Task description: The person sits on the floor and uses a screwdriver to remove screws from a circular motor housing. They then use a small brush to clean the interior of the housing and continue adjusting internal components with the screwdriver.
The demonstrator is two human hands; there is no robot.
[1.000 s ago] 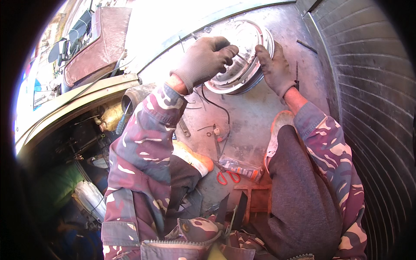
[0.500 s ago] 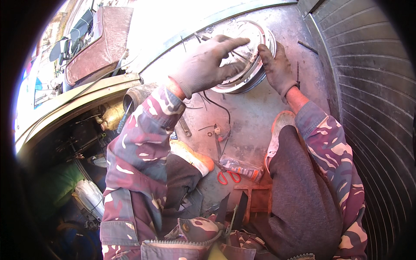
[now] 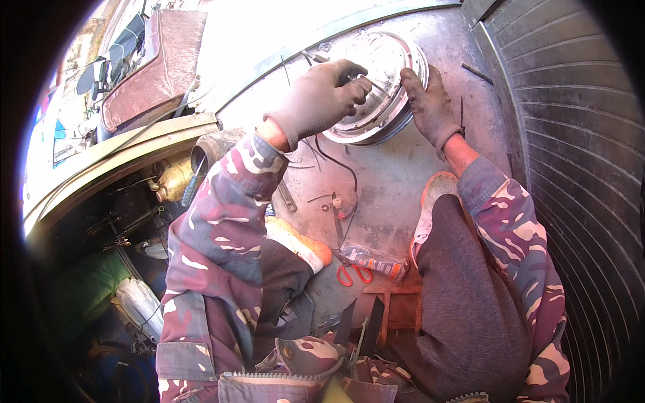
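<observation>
A round silver metal wheel rim rests on the floor in front of me, its left part washed out by bright light. My gloved right hand grips its right side, with the thumb on top and fingers along the outer edge. Above the wheel rim's left side, my gloved left hand has its fingers curled into a pinch. A thin dark line runs from near those fingers across the rim; whether they hold it is unclear. A black cable curves over the floor below the left hand.
Orange-handled scissors and a clear plastic packet lie between my feet. Small tools and scraps are scattered on the metal floor. A ribbed dark wall stands at right. A brown padded seat is at upper left.
My left hand has drawn back slightly to the left, and its outstretched fingers have curled in. The right hand and the wheel rim look unmoved.
</observation>
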